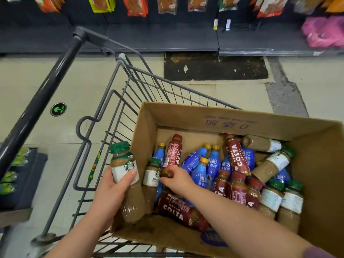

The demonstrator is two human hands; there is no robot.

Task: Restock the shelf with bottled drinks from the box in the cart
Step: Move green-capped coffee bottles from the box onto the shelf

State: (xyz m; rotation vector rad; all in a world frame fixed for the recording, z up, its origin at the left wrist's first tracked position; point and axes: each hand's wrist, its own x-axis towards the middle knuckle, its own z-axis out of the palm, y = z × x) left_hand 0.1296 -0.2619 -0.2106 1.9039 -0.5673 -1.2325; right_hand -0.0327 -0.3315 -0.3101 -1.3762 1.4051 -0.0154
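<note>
A cardboard box (232,119) sits in a grey wire cart (119,112) and holds several bottled drinks: blue bottles (212,162), red Costa coffee bottles (237,157) and green-capped Starbucks bottles (271,198). My left hand (109,190) grips a green-capped Starbucks bottle (123,168) upright, just outside the box's left wall. My right hand (178,180) reaches into the box. It pinches the bottom end of a red Costa bottle (173,153) that lies tilted with its cap pointing away. Another Starbucks bottle (151,175) stands right beside that hand.
A dark low shelf (167,38) runs across the far side of the aisle, with snack packets (135,5) hanging above it and pink bags (323,32) at the right. The cart handle (42,94) slants at left. A low display (20,174) stands at the left edge.
</note>
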